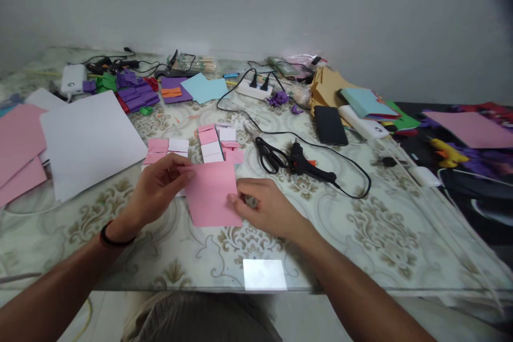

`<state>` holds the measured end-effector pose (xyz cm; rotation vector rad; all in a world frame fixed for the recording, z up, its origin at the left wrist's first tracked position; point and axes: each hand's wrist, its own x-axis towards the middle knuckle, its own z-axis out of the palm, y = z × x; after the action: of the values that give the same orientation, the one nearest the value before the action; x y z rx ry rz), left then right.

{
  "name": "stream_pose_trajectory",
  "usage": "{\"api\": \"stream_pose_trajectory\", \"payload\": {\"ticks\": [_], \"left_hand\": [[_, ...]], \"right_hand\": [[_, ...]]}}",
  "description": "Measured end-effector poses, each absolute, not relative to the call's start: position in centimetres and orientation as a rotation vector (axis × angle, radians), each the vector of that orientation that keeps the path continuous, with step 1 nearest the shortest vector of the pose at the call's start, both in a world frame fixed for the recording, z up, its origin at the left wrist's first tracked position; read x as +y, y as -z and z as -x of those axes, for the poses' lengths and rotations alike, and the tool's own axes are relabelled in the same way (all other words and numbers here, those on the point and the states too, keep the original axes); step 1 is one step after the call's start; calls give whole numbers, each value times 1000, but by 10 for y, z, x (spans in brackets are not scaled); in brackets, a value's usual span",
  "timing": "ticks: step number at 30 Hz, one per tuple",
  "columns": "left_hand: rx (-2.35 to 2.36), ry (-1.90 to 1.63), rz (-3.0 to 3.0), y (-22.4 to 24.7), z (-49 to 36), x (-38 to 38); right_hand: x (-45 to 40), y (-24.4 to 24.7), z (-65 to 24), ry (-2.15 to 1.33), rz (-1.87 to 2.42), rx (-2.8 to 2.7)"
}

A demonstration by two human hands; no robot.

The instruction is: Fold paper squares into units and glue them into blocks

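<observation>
A square of pink paper (212,197) is held up between my hands over the patterned table. My left hand (158,187) pinches its upper left corner between thumb and fingers. At its right edge, my right hand (264,203) grips the paper with the thumb in front. Just behind it lie folded pink and white paper pieces (209,141), partly hidden by the sheet and my left hand. Black-handled scissors (272,155) and a black glue gun (308,163) rest to the right of my right hand.
White sheets (92,141) and pink sheets (20,144) lie at the left. Purple folded strips (138,96) sit behind. A cord runs from the white power strip (254,89) past the scissors. A black phone-like slab (331,125) lies right. The table's front edge (200,289) is near me.
</observation>
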<state>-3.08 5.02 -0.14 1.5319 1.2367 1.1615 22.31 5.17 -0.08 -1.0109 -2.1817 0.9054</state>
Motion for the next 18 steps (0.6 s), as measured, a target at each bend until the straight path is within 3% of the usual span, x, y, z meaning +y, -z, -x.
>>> {"api": "stream_pose_trajectory", "payload": {"ticks": [18], "left_hand": [[1292,-854,-1819,-3,32,48]], "right_hand": [[54,0,-225,-1169,1185,-1900]]}}
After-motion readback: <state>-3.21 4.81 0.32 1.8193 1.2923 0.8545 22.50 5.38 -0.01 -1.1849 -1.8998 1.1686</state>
